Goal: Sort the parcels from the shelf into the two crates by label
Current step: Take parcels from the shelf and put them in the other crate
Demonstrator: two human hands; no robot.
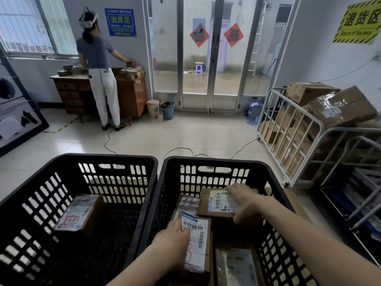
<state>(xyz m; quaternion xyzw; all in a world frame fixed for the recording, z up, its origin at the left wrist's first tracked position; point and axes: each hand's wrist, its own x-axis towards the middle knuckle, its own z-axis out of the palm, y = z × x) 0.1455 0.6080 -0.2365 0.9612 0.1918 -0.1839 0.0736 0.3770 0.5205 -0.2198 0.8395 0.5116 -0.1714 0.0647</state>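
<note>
Two black slotted crates stand side by side below me. The left crate [115,159] holds one brown parcel [77,213] with a red stamp on its label. The right crate [266,166] holds several labelled brown parcels. My left hand [172,237] grips the near parcel [199,244] by its left edge. Over the far parcel [214,205], my right hand [246,202] is clasped on its right side, thumb at the front edge. Another parcel [237,265] lies at the crate's near right.
A metal cage trolley [288,131] full of cardboard boxes stands to the right. Another person [99,79] works at a wooden desk [132,93] at the far left. Cables [181,150] trail over the tiled floor beyond the crates. Glass doors are at the back.
</note>
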